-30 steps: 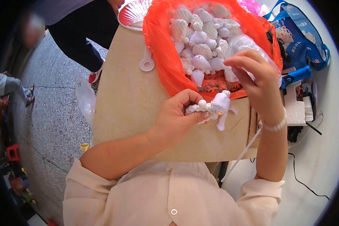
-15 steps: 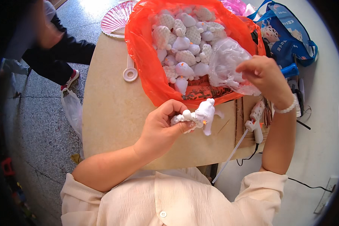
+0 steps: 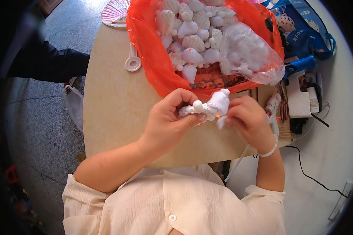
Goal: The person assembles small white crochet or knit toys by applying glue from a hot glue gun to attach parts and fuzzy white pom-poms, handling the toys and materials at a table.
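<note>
Between the thumb and fingers of my left hand (image 3: pixel 166 115) is a small white snowman doll (image 3: pixel 219 102), lying on its side, with a knobbly body, an orange nose and a white hat. My right hand (image 3: pixel 249 119), a pearl-like bracelet at its wrist, has its fingers closed at the hat end, pinching a loose white flap below the hat. The fingertips partly hide that flap. Just beyond both hands, an open red plastic bag (image 3: pixel 151 74) holds several similar white doll pieces (image 3: pixel 192 55). A clear plastic bag (image 3: pixel 251 53) of white pieces lies on its right side.
A glue gun (image 3: pixel 273 105) with a white glue stick lies right of my right hand, near a black cable (image 3: pixel 300 160). Beyond are a white block (image 3: pixel 298 102), a blue-handled tool (image 3: pixel 302 64) and a blue bag (image 3: pixel 308 37). A fan (image 3: pixel 115 13) rests far left; a person's leg (image 3: pixel 51 62) shows beside the table.
My right hand has come down and left from beside the clear bag to the doll, closing on its flap. My left hand still holds the doll. The view has shifted slightly.
</note>
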`<action>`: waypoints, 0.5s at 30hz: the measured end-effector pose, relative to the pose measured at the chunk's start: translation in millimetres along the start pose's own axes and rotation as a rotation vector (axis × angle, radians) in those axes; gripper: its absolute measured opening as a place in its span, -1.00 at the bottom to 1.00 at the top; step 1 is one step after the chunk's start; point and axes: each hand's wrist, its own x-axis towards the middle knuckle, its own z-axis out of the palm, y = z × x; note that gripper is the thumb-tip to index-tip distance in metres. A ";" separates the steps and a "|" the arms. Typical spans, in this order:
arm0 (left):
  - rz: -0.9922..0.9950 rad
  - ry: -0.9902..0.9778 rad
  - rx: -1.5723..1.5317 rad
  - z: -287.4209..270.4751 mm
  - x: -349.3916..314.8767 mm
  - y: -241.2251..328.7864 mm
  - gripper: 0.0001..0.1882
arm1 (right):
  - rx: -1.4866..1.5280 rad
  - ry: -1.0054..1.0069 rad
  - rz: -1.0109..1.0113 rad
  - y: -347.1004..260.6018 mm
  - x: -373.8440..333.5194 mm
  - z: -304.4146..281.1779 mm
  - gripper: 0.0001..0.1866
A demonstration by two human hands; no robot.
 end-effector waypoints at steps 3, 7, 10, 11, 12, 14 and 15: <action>0.129 -0.059 0.337 1.3 -8.6 -3.6 -0.76 | 0.555 0.355 0.606 -11.9 -23.3 -3.4 -0.90; 0.648 -0.086 0.815 14.1 -9.8 -12.5 -0.75 | 0.428 0.690 0.629 -37.1 -32.5 -2.1 -0.92; 0.739 -0.102 0.856 23.5 -10.7 -21.7 -0.72 | 0.251 0.634 0.543 -40.2 -39.4 -4.3 -0.93; 0.737 -0.108 0.852 26.9 -9.2 -24.4 -0.72 | 0.179 0.570 0.666 -36.3 -43.9 -6.8 -0.93; 0.772 -0.114 0.885 28.9 -7.4 -26.3 -0.72 | 0.176 0.571 0.672 -27.2 -51.0 -8.2 -0.93; 0.805 -0.132 0.909 33.2 -3.7 -29.7 -0.72 | 0.021 0.240 0.642 -1.6 -70.1 -4.2 -0.93; 0.834 -0.137 0.943 34.6 -1.8 -30.2 -0.74 | 0.064 0.268 0.525 7.5 -78.7 6.5 -0.89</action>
